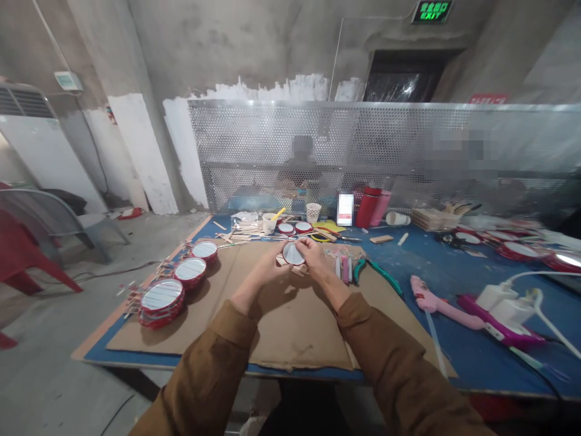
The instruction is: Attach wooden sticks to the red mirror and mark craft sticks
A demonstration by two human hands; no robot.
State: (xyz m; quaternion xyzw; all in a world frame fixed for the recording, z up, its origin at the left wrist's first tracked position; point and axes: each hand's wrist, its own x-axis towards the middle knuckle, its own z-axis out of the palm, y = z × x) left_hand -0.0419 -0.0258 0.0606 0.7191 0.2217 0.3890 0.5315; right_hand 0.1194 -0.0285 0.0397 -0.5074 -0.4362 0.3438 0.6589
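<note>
A small round piece (293, 254) with a pale face and a red rim is held up over the cardboard sheet (290, 327). My left hand (267, 266) grips its left side, and my right hand (314, 257) pinches its upper right edge. Light wooden sticks (297, 269) show just below the piece, between the hands. On the left of the cardboard stand stacks of similar red-rimmed round pieces (162, 295), with thin sticks jutting out on their left. Green-handled pliers (381, 275) and small pink and white sticks (345, 269) lie right of my right hand.
A pink glue gun (447, 309) and a purple power strip (503, 324) with white plugs lie on the blue table at right. Along the back are paper cups (313, 212), a lit phone (345, 209), a red bottle (368, 207) and wooden pieces (433, 218), before a perforated metal screen (272, 151).
</note>
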